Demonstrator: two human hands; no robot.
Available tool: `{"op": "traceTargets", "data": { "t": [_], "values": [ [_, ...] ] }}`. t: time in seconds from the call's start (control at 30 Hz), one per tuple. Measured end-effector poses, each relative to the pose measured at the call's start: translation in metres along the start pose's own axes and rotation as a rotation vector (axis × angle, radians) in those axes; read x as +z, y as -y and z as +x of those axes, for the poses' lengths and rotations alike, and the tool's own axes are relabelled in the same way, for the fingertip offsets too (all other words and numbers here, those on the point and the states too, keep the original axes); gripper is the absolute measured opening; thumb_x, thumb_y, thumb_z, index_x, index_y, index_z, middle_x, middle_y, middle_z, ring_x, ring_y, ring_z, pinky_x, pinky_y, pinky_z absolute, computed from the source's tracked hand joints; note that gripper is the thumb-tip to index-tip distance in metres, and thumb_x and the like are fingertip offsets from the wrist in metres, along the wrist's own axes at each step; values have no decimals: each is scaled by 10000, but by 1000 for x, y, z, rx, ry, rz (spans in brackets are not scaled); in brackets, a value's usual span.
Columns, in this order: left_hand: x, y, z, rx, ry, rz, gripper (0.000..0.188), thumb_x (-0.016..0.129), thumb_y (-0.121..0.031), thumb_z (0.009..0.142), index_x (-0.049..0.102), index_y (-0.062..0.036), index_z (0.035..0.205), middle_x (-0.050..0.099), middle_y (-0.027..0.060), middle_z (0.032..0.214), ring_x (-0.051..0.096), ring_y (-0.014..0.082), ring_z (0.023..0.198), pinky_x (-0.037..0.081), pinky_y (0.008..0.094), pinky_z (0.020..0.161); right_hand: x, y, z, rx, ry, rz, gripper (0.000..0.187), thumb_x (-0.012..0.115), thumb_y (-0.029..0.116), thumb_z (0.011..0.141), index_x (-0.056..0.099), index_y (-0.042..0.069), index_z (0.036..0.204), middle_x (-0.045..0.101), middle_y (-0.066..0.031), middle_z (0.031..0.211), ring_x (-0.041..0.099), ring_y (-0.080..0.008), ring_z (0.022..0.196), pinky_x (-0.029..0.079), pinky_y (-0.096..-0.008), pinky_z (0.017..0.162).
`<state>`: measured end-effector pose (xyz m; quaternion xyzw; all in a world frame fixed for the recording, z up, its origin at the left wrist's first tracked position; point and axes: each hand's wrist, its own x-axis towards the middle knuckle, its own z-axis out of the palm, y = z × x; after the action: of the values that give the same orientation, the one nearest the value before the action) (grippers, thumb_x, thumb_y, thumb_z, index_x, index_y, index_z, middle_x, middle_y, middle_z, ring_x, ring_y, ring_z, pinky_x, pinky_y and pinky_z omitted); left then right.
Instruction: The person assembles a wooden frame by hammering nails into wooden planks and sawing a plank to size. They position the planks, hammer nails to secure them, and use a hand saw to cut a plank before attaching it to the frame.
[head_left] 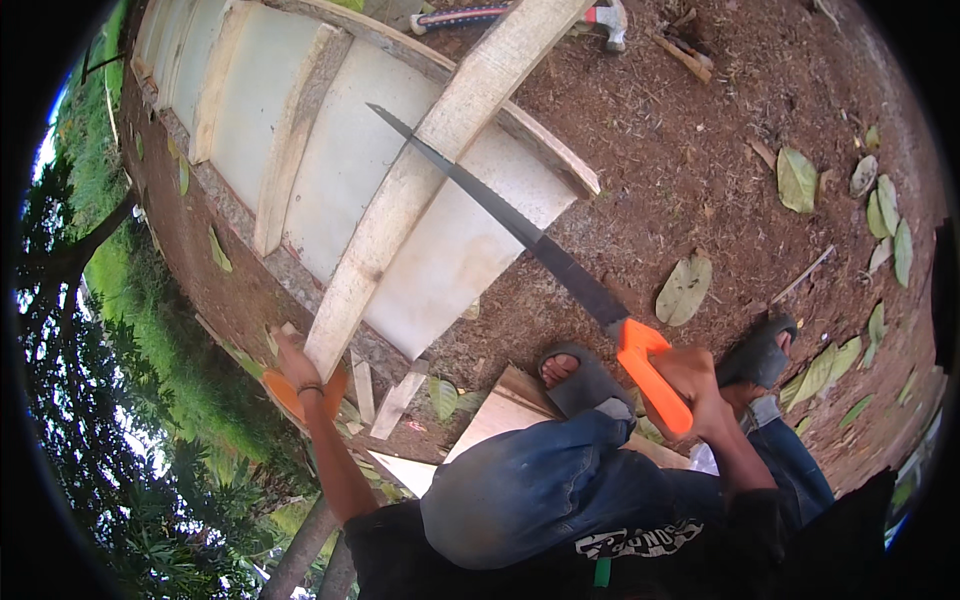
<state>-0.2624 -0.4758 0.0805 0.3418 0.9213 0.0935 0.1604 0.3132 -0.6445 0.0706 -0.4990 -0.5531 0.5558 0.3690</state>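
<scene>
My right hand (690, 385) is closed round the orange handle of a hand saw (575, 275). The saw's dark, tapering blade lies slantwise across a long wooden plank (400, 200), its toothed edge at the wood and its tip reaching past the far side. My left hand (294, 362) grips the plank's near left end, its fingers partly hidden. Under the plank is a pale panel framed with wooden slats (303, 130), lying on the ground. My left knee is bent up between my arms.
A hammer (612, 25) with a striped handle lies beyond the plank. Wood offcuts (398, 400) and a board (500, 410) lie near my sandalled feet. An orange object (284, 394) sits by my left wrist. Dry leaves (685, 290) dot the brown soil; greenery grows at left.
</scene>
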Motion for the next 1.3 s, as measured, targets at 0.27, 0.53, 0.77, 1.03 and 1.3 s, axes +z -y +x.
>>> {"op": "traceTargets", "data": {
  "t": [0.27, 0.53, 0.77, 1.03, 1.3],
  "values": [
    [23, -7, 1, 69, -14, 56, 884, 288, -721, 999, 672, 74, 983, 662, 265, 1140, 585, 365, 1112, 386, 416, 1033, 35, -6, 144, 11, -113, 25, 165, 709, 51, 653, 561, 5, 710, 507, -167, 617, 545, -346, 512, 413, -396, 508],
    [10, -14, -2, 59, -25, 31, 859, 327, -708, 1005, 662, 81, 955, 660, 199, 992, 595, 312, 969, 424, 397, 939, -12, 15, 23, 54, -106, -76, 101, 678, 30, 703, 579, 35, 680, 537, -101, 593, 571, -268, 485, 422, -346, 487],
    [13, 24, 18, 69, -53, -43, 886, 335, -715, 1000, 664, 108, 1011, 673, 205, 1037, 615, 325, 989, 428, 402, 961, 22, 4, 32, 42, -112, 56, 98, 691, 28, 664, 601, 7, 695, 473, -140, 563, 503, -346, 474, 388, -395, 491],
    [21, -12, 31, 104, 13, 12, 938, 309, -806, 943, 697, 41, 1041, 663, 205, 1122, 591, 344, 1050, 403, 430, 994, 10, 10, 102, -4, -169, -7, 229, 641, 7, 788, 482, 16, 623, 437, -79, 530, 442, -188, 434, 369, -327, 471],
    [10, -6, 14, 125, -13, 95, 951, 296, -792, 949, 654, 9, 1317, 660, 229, 1287, 584, 408, 1231, 390, 456, 1067, -5, 55, -5, 96, -122, -311, 137, 636, -21, 767, 577, 3, 646, 482, -80, 544, 581, -196, 455, 439, -303, 491]
  ]
}}
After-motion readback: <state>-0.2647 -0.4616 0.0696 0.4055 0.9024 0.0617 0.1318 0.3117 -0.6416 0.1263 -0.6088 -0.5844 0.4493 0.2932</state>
